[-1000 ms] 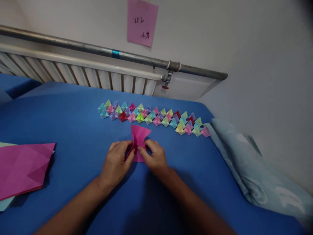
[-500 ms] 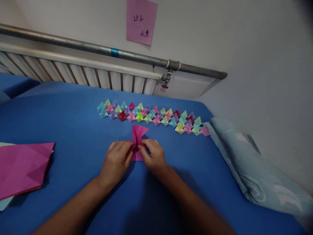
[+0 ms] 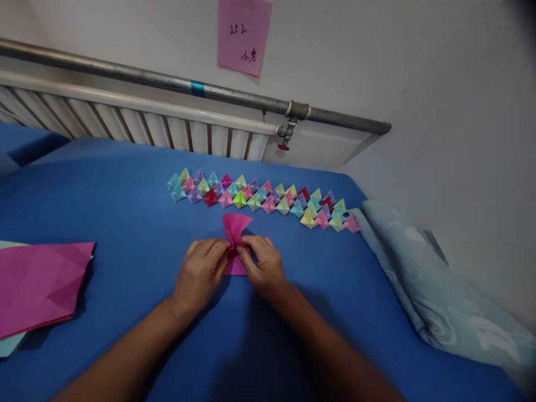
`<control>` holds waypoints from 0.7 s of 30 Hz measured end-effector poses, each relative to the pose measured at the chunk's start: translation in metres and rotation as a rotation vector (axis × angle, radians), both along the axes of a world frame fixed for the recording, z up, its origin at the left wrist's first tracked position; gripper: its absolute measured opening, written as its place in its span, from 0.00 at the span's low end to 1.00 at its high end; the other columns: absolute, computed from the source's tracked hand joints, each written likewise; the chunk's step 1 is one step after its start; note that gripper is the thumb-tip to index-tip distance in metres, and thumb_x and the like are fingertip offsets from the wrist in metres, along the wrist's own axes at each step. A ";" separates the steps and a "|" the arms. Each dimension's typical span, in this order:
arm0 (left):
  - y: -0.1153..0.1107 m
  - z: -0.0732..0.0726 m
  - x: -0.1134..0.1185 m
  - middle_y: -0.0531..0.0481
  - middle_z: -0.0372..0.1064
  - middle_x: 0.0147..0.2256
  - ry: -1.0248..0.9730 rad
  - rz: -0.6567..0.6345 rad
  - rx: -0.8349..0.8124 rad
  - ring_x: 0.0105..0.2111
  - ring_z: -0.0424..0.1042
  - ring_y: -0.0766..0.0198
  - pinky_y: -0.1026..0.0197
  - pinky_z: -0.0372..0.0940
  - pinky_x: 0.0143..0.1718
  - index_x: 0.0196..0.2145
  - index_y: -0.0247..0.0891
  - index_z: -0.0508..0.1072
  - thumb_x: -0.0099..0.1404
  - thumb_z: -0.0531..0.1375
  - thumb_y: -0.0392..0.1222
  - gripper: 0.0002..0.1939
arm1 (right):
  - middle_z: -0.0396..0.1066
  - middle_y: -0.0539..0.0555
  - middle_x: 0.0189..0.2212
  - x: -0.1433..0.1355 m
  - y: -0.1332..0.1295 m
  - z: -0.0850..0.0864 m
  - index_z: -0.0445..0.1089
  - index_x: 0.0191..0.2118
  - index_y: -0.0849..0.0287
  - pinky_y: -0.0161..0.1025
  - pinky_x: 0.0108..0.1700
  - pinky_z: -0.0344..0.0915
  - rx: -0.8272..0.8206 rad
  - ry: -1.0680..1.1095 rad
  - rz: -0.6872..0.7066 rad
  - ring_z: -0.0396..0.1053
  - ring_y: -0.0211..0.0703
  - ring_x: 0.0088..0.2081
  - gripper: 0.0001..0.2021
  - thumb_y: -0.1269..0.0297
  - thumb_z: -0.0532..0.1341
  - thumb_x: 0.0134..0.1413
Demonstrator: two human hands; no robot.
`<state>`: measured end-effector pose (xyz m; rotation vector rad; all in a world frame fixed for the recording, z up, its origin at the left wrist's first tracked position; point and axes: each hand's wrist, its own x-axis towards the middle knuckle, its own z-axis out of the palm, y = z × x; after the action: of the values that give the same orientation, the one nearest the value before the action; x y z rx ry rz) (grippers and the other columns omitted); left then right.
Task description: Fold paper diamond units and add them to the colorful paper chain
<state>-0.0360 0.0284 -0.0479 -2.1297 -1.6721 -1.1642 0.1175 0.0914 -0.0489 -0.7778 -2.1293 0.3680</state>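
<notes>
A small magenta sheet of paper (image 3: 235, 224) stands pinched in at its middle, its upper part flaring out and its lower part reaching down to the blue surface. From the left, my left hand (image 3: 201, 267) grips its edge between thumb and fingers. My right hand (image 3: 263, 262) pinches the opposite edge, thumb towards me. The fingertips of both hands nearly meet at the paper's middle and partly hide the folds there. Beyond the hands lie rows of folded paper pieces (image 3: 239, 199) in many colours, each shaped like a small pointed diamond.
At the left edge lies a stack of coloured paper sheets (image 3: 46, 285), magenta on top. A folded pale blue-green cloth (image 3: 419, 279) rests on the right of the blue surface (image 3: 125, 212). Behind are a white radiator (image 3: 159, 123), a metal pipe (image 3: 138, 73) and a red-handled valve (image 3: 285, 146).
The top of the magenta paper has tilted slightly to the left. Both hands keep their pinch, nearly in the same place. The view has shifted very slightly.
</notes>
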 end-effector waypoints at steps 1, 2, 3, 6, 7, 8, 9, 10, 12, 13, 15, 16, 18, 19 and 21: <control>0.000 0.000 0.000 0.45 0.76 0.36 -0.004 -0.001 0.000 0.35 0.73 0.59 0.57 0.65 0.39 0.40 0.35 0.71 0.68 0.56 0.34 0.05 | 0.75 0.52 0.32 0.000 0.000 0.000 0.70 0.39 0.58 0.39 0.39 0.60 -0.007 0.003 0.003 0.70 0.41 0.34 0.07 0.67 0.55 0.63; 0.000 0.000 0.000 0.45 0.76 0.36 -0.006 -0.001 0.001 0.35 0.73 0.59 0.57 0.65 0.39 0.40 0.35 0.71 0.68 0.56 0.34 0.05 | 0.75 0.52 0.31 0.000 0.000 0.000 0.70 0.39 0.57 0.39 0.38 0.59 -0.011 0.003 0.009 0.69 0.41 0.33 0.06 0.67 0.55 0.63; 0.000 0.000 0.000 0.45 0.76 0.36 -0.006 -0.002 0.000 0.35 0.73 0.59 0.57 0.65 0.39 0.40 0.35 0.71 0.68 0.56 0.34 0.05 | 0.74 0.52 0.31 0.000 0.000 0.000 0.70 0.38 0.58 0.39 0.38 0.59 -0.012 0.000 0.019 0.69 0.41 0.33 0.06 0.68 0.55 0.63; 0.000 0.000 0.000 0.45 0.76 0.37 -0.001 0.006 -0.001 0.35 0.73 0.59 0.56 0.66 0.38 0.41 0.36 0.72 0.69 0.55 0.34 0.06 | 0.74 0.53 0.32 0.000 0.000 0.000 0.70 0.38 0.58 0.39 0.39 0.59 -0.018 -0.010 0.033 0.69 0.41 0.33 0.07 0.69 0.55 0.63; 0.000 -0.001 0.000 0.45 0.76 0.37 0.002 0.011 -0.005 0.35 0.73 0.59 0.56 0.66 0.38 0.41 0.37 0.72 0.69 0.55 0.35 0.07 | 0.74 0.53 0.32 0.000 0.000 0.000 0.70 0.38 0.58 0.39 0.39 0.59 -0.024 -0.016 0.034 0.69 0.41 0.33 0.07 0.69 0.55 0.63; 0.000 -0.001 0.000 0.45 0.76 0.38 0.006 0.016 -0.009 0.35 0.73 0.59 0.56 0.66 0.39 0.42 0.37 0.72 0.69 0.54 0.35 0.08 | 0.74 0.53 0.32 0.000 0.000 0.000 0.70 0.38 0.58 0.39 0.39 0.59 -0.030 -0.026 0.036 0.69 0.41 0.34 0.07 0.69 0.54 0.63; 0.000 -0.001 0.000 0.45 0.76 0.38 0.010 0.021 -0.014 0.35 0.73 0.59 0.56 0.66 0.39 0.43 0.37 0.72 0.69 0.54 0.35 0.08 | 0.74 0.53 0.32 0.000 0.000 0.000 0.70 0.39 0.58 0.40 0.40 0.59 -0.035 -0.040 0.038 0.69 0.41 0.34 0.08 0.69 0.54 0.63; 0.000 -0.001 0.000 0.45 0.76 0.38 0.013 0.025 -0.017 0.36 0.73 0.58 0.56 0.66 0.39 0.43 0.37 0.72 0.69 0.54 0.35 0.08 | 0.74 0.53 0.33 0.001 0.000 0.000 0.70 0.39 0.58 0.40 0.40 0.59 -0.038 -0.056 0.039 0.69 0.41 0.34 0.08 0.69 0.54 0.63; 0.000 -0.002 0.000 0.45 0.75 0.38 0.014 0.028 -0.015 0.36 0.73 0.59 0.56 0.66 0.40 0.44 0.37 0.71 0.69 0.54 0.34 0.09 | 0.74 0.54 0.33 0.001 0.000 0.000 0.71 0.40 0.58 0.40 0.41 0.58 -0.031 -0.087 0.037 0.69 0.42 0.35 0.09 0.69 0.53 0.63; 0.000 -0.002 0.000 0.45 0.75 0.38 0.014 0.027 -0.012 0.37 0.74 0.59 0.56 0.66 0.40 0.44 0.37 0.71 0.69 0.54 0.34 0.09 | 0.74 0.54 0.33 0.001 0.001 0.000 0.71 0.40 0.58 0.40 0.41 0.58 -0.024 -0.102 0.038 0.69 0.42 0.35 0.09 0.69 0.53 0.63; 0.001 -0.002 0.000 0.44 0.75 0.38 0.014 0.025 -0.005 0.37 0.74 0.58 0.56 0.65 0.40 0.44 0.37 0.71 0.69 0.54 0.34 0.09 | 0.74 0.55 0.32 0.001 0.001 0.000 0.72 0.40 0.58 0.41 0.41 0.58 -0.009 -0.126 0.044 0.68 0.42 0.35 0.10 0.69 0.53 0.63; 0.001 -0.002 0.000 0.44 0.75 0.38 0.014 0.022 -0.007 0.37 0.74 0.58 0.56 0.65 0.40 0.44 0.36 0.72 0.69 0.53 0.33 0.09 | 0.74 0.55 0.32 0.002 0.001 0.000 0.72 0.41 0.58 0.41 0.41 0.58 -0.004 -0.135 0.049 0.68 0.42 0.35 0.10 0.69 0.52 0.64; 0.000 -0.002 0.001 0.44 0.75 0.38 0.010 0.018 -0.016 0.37 0.73 0.58 0.56 0.65 0.40 0.44 0.36 0.72 0.69 0.53 0.33 0.09 | 0.73 0.55 0.32 0.002 0.000 0.001 0.73 0.41 0.59 0.41 0.40 0.58 0.003 -0.151 0.061 0.68 0.43 0.35 0.11 0.69 0.53 0.63; 0.000 -0.002 0.001 0.44 0.75 0.38 0.001 0.015 -0.025 0.37 0.73 0.58 0.56 0.65 0.40 0.43 0.36 0.72 0.69 0.53 0.33 0.10 | 0.73 0.55 0.32 0.001 0.000 0.001 0.73 0.41 0.59 0.41 0.40 0.58 0.001 -0.153 0.068 0.68 0.43 0.35 0.11 0.69 0.53 0.63; 0.000 -0.002 0.001 0.44 0.76 0.38 -0.062 0.001 -0.060 0.37 0.73 0.58 0.56 0.64 0.41 0.43 0.37 0.73 0.68 0.53 0.34 0.10 | 0.74 0.55 0.32 0.001 0.000 0.001 0.73 0.40 0.59 0.41 0.41 0.59 -0.026 -0.127 0.078 0.68 0.43 0.35 0.10 0.70 0.54 0.62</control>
<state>-0.0353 0.0281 -0.0498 -2.1485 -1.7563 -1.2062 0.1185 0.0913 -0.0474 -0.7525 -2.2824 0.3977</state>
